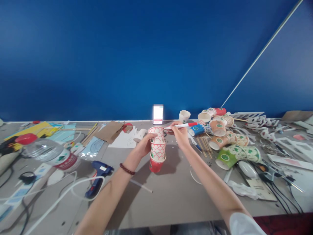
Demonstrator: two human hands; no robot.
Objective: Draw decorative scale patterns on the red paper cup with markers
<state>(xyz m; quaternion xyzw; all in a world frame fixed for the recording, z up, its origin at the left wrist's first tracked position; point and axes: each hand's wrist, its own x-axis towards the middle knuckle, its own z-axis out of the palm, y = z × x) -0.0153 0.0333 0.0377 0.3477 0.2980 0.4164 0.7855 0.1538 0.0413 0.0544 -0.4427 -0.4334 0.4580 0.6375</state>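
Observation:
Several paper cups with a red scale pattern form a stack (157, 150), its lowest cup solid red near the base. My left hand (146, 145) is closed around the upper left side of this stack. In my right hand (179, 133) is a white marker with a red end (187, 125), its tip side pointing left toward the top cup. Whether the tip touches the cup is too small to tell. Behind the stack a lit phone (158, 115) stands upright against the blue wall.
A blue glue gun (99, 178), a large plastic bottle (52, 153) and a power strip (21, 195) lie left. Right are green cups (228, 157), orange cups (218, 142), wooden sticks (204, 147) and cables. A white cup (184, 115) stands by the wall.

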